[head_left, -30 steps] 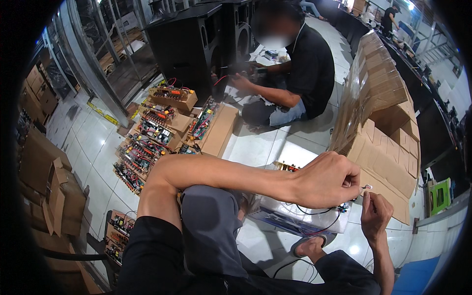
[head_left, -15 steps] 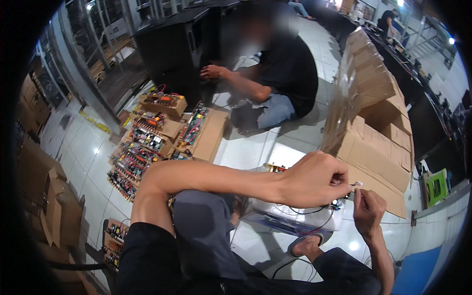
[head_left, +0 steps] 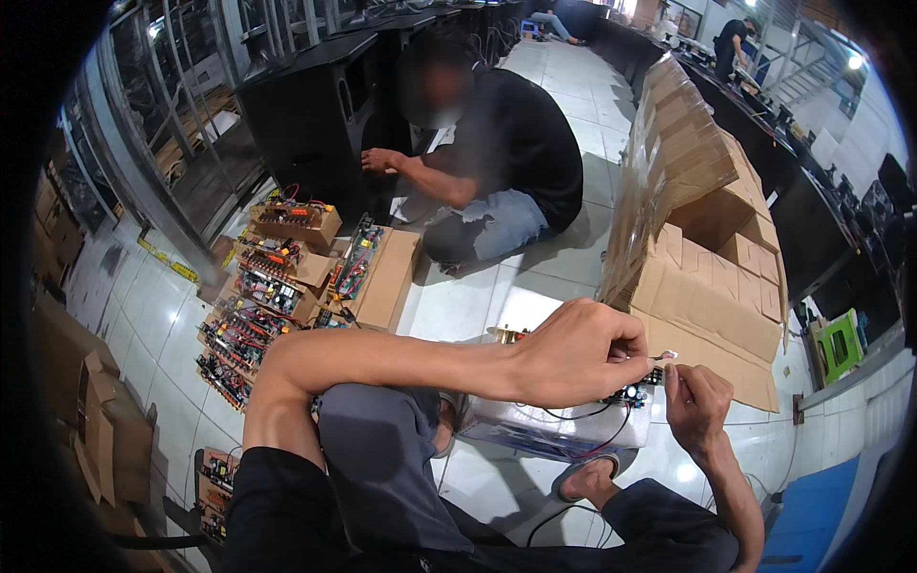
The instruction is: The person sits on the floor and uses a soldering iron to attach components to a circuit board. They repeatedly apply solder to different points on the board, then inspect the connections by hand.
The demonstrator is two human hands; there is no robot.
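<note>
I need steadiness: left hand (head_left: 583,358) pinching the wire end (head_left: 672,355), narrow right hand (head_left: 699,406) beside it, its grip unclear.

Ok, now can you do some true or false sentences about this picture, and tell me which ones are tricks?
1. The left hand pinches a thin wire. True.
2. The right hand is spread wide open. False: it is curled, close to the left hand.
3. The seated co-worker wears ripped blue jeans. True.
4. The tall speaker cabinet beside the co-worker is white. False: it is black.
5. Some circuit boards rest on cardboard boxes. True.
</note>
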